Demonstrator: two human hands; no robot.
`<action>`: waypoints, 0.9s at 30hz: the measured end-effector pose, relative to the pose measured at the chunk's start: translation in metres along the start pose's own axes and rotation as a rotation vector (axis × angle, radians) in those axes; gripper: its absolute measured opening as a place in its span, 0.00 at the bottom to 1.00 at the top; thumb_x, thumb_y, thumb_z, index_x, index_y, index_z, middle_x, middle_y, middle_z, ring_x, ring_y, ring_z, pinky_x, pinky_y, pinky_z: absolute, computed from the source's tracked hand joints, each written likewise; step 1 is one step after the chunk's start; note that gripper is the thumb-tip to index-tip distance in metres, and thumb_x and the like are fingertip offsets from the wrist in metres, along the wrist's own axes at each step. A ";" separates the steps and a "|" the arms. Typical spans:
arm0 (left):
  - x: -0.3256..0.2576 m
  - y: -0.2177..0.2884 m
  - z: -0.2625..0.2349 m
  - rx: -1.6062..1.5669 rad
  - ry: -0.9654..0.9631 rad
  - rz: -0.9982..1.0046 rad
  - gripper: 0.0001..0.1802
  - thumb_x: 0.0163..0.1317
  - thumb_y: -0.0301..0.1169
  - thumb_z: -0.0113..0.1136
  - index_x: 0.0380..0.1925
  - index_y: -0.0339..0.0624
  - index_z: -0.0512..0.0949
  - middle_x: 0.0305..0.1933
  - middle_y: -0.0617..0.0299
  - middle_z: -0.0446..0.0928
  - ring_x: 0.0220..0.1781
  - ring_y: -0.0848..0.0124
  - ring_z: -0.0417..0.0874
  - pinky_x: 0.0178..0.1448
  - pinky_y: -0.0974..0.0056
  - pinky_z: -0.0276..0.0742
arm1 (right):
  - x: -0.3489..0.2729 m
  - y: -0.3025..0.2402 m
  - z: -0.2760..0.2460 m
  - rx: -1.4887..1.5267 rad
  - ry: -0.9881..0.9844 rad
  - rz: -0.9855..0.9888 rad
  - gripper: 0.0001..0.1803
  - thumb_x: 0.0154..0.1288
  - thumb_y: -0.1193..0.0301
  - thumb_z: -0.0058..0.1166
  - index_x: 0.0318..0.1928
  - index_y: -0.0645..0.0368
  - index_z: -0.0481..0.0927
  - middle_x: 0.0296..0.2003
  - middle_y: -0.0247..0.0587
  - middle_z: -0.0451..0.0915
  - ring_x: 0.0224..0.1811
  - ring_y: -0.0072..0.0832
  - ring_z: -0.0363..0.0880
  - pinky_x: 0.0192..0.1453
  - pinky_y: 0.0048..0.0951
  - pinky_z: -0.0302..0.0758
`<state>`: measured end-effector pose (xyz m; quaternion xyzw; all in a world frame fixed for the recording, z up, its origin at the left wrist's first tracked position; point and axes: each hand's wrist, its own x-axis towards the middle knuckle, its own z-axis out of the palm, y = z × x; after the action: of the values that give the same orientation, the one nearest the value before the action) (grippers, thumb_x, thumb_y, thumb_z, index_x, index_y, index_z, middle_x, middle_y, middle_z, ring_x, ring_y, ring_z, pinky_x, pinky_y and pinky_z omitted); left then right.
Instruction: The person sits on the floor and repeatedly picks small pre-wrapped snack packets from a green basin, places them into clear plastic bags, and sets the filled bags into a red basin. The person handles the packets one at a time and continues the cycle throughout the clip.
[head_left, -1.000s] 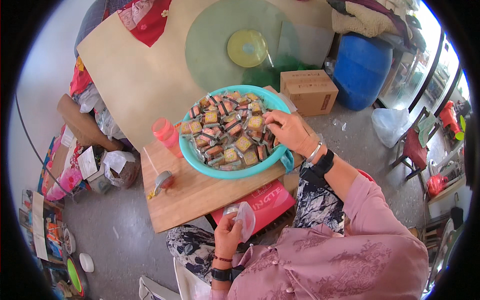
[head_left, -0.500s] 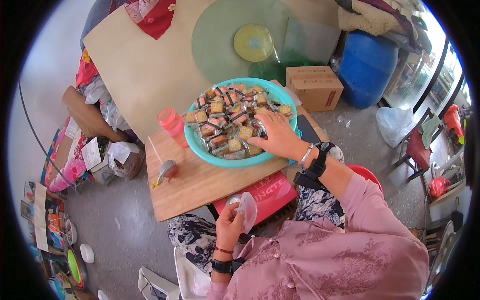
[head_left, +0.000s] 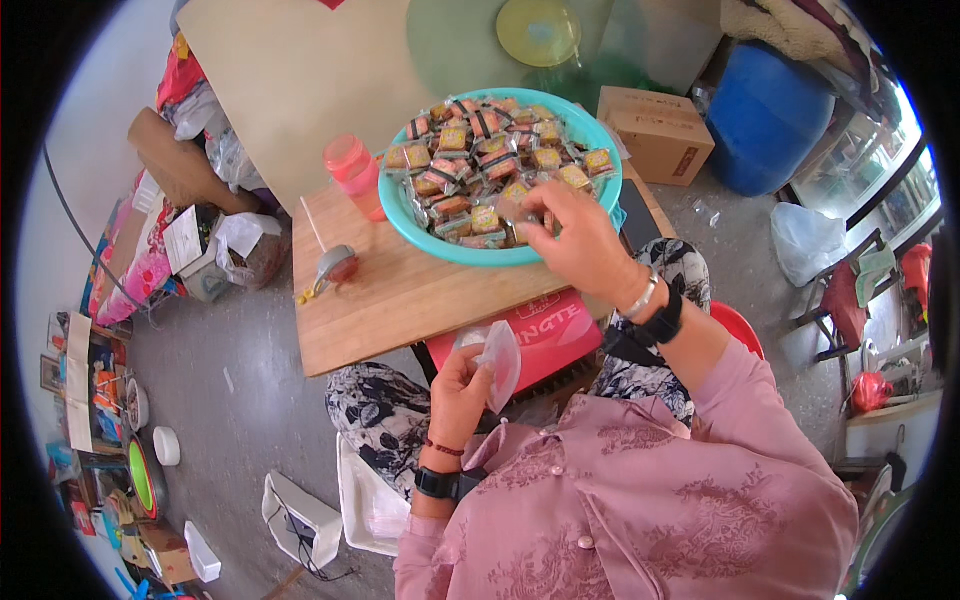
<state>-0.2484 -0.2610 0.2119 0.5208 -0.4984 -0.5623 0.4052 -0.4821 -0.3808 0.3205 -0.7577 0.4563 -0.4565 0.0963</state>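
Your right hand (head_left: 572, 240) pinches a wrapped sweet (head_left: 516, 208) in the teal basin (head_left: 452, 243) on the board, while your left hand (head_left: 462, 385) grips a clear lid (head_left: 501, 362) over your lap. Sweets look light, crinkly, slippery; take them by the wrapper edges.

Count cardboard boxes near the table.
1: a brown cardboard box on the floor right of the teal basin, beside the blue barrel. Others may be hidden in clutter.
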 end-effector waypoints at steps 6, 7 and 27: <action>0.001 0.005 0.006 -0.006 0.043 0.056 0.15 0.68 0.25 0.59 0.54 0.35 0.76 0.28 0.70 0.75 0.28 0.83 0.73 0.30 0.74 0.71 | -0.054 -0.033 -0.013 0.462 -0.444 0.430 0.10 0.63 0.74 0.63 0.40 0.63 0.77 0.28 0.34 0.80 0.31 0.17 0.77 0.34 0.26 0.74; 0.002 0.006 0.008 -0.005 0.051 0.054 0.15 0.68 0.25 0.60 0.54 0.34 0.76 0.28 0.69 0.75 0.28 0.82 0.74 0.30 0.74 0.71 | -0.061 -0.032 -0.014 0.494 -0.533 0.494 0.10 0.63 0.74 0.63 0.41 0.63 0.77 0.30 0.34 0.81 0.31 0.17 0.77 0.34 0.24 0.74; 0.011 -0.020 0.049 -0.148 -0.219 -0.011 0.21 0.70 0.23 0.59 0.62 0.37 0.71 0.36 0.65 0.76 0.34 0.77 0.81 0.36 0.71 0.81 | -0.147 0.022 0.061 0.279 -0.246 0.727 0.14 0.53 0.75 0.63 0.40 0.67 0.77 0.32 0.49 0.82 0.37 0.37 0.83 0.42 0.37 0.78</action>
<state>-0.2974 -0.2613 0.1885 0.4277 -0.4940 -0.6534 0.3823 -0.4717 -0.2953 0.1849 -0.5757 0.6130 -0.3562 0.4073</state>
